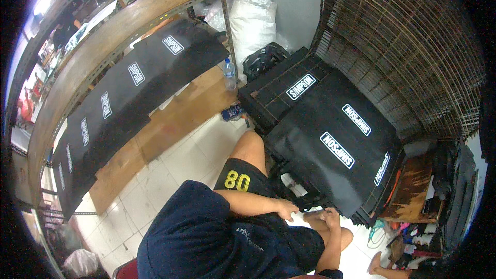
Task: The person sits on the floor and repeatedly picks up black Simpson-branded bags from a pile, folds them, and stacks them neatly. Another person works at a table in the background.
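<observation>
L hand [285, 208] & R hand [329, 218] apart over the lap, fingers loosely bent, can't tell if gripping anything. Nr them, approx 1 o'clock, a smooth black sheet [315, 119], roughly rect., tops a dark stack, long axis approx 10:30–4:30, bearing white-bordered block-letter logos [337, 150]. Farther out: clear plastic bottle [229, 76] w/ blue cap at 11, similarly marked black sheeting [121, 93] at 10, rusty wire grids [403, 46] at 1.
</observation>
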Motion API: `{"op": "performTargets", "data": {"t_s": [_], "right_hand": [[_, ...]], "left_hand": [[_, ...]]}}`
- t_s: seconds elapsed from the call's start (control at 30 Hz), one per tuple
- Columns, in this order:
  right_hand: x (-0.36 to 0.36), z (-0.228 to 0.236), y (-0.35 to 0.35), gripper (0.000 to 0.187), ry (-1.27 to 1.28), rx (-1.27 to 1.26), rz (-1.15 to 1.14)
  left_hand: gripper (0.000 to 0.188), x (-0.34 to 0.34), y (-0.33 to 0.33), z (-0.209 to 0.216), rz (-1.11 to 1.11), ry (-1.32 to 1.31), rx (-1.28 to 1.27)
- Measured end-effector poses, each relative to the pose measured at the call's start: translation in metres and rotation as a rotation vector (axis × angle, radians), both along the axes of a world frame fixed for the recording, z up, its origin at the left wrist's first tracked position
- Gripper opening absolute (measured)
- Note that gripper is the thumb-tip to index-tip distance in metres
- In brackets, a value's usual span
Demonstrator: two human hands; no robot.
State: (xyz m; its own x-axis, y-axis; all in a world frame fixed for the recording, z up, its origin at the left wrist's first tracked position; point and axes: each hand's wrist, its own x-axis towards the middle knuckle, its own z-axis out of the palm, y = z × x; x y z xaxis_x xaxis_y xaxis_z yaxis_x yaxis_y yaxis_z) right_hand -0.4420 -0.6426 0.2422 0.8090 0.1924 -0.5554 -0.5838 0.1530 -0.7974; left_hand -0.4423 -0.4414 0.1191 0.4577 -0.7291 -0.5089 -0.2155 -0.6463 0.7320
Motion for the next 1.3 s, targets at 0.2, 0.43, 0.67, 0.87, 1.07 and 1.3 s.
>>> {"op": "performTargets", "data": {"t_s": [0.2, 0.43, 0.67, 0.87, 1.07, 1.3], "right_hand": [[0.005, -0.046, -0.022, 0.025, -0.295, -0.228, 0.298], [0.022, -0.151, -0.074, 0.029, -0.229, -0.33, 0.278], [0.04, -0.148, -0.069, 0.044, -0.126, -1.01, 0.501], [0.021, -0.157, -0.077, 0.04, -0.196, -1.037, 0.404], [0.036, -0.141, -0.09, 0.041, -0.306, -0.591, 0.161], [0.067, 0.101, -0.251, 0.05, -0.757, 0.003, -0.897]], "left_hand": [[0.062, 0.008, 0.004, 0.007, -0.013, 0.008, 0.005], [0.061, 0.016, 0.002, 0.01, 0.009, 0.1, -0.006], [0.064, 0.019, 0.006, 0.01, 0.002, 0.034, 0.037], [0.063, 0.015, 0.0, 0.008, -0.055, 0.062, 0.053], [0.062, 0.015, 0.005, 0.009, -0.027, 0.065, 0.039], [0.063, 0.019, 0.013, -0.005, 0.057, 0.117, 0.079]]}}
